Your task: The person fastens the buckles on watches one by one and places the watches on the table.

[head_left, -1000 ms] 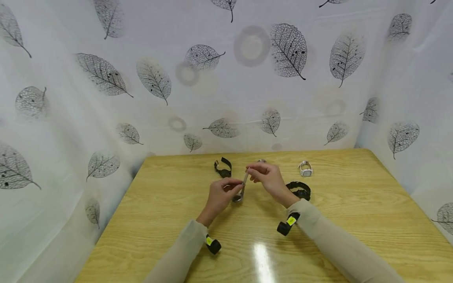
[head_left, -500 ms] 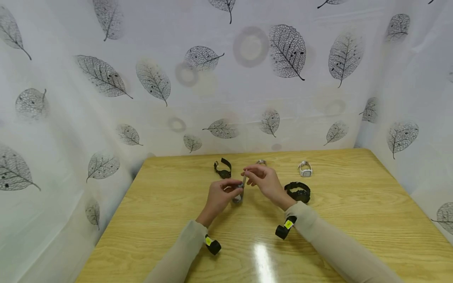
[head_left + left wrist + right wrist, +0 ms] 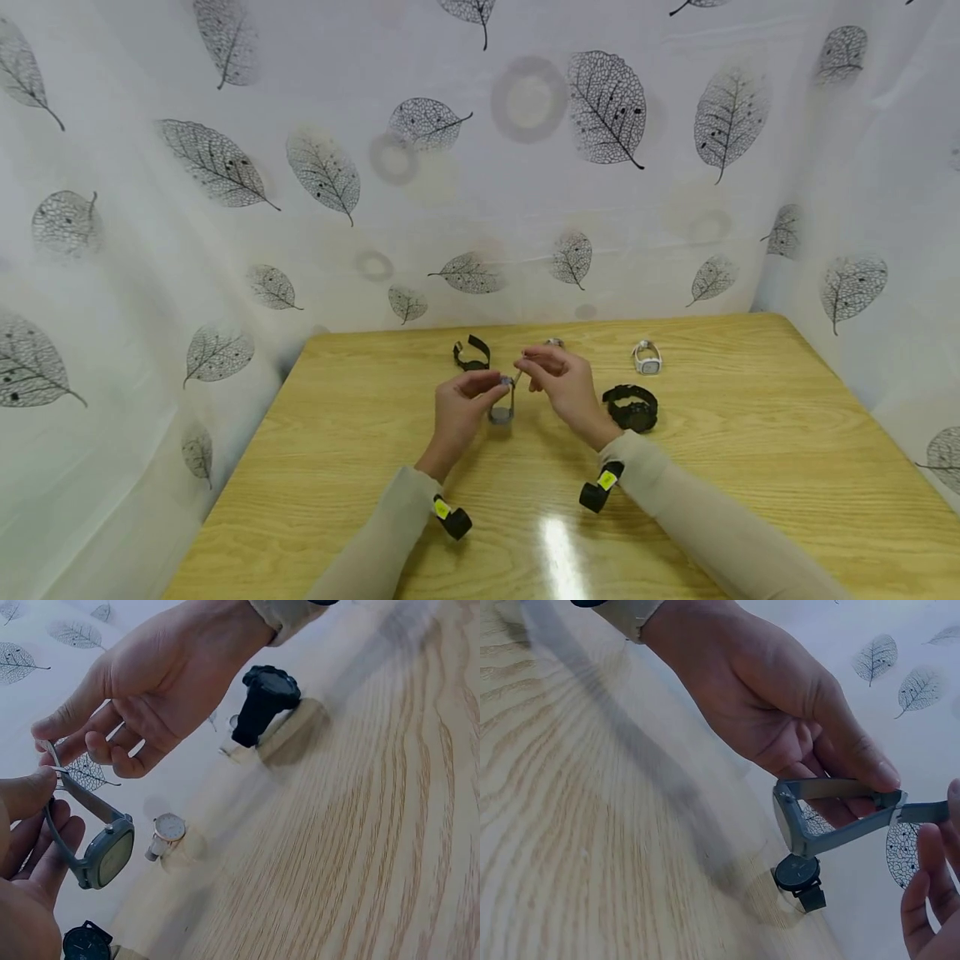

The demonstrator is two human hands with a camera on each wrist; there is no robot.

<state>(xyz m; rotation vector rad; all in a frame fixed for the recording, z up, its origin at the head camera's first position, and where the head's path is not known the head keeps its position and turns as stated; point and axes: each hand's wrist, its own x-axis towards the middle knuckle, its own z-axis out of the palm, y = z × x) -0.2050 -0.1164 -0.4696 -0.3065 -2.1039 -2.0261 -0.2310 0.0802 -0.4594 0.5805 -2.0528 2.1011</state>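
A grey wristwatch [image 3: 501, 415] with a squarish case hangs between my hands above the table, its strap bent into a loop. My left hand [image 3: 459, 410] pinches the strap at the buckle between thumb and fingers. With thumb and fingertips, my right hand [image 3: 567, 392] pinches the strap's free end, which passes through the buckle toward the right. The left wrist view shows the grey watch [image 3: 112, 855] dial outward, below the thumb. In the right wrist view the strap loop [image 3: 847, 837] is seen side-on, with my left hand [image 3: 765, 694] at the buckle.
On the wooden table [image 3: 337, 467], a black watch [image 3: 474, 365] lies behind my left hand. A chunky black watch [image 3: 637, 414] stands beside my right wrist, with a white watch [image 3: 648, 365] farther back. A small rose-gold watch [image 3: 169, 827] is mostly hidden behind my right hand.
My left hand has shifted slightly up and left, lifting the buckle. The strap, upright and nearly straight earlier, now forms a loop, and the watch case has turned.
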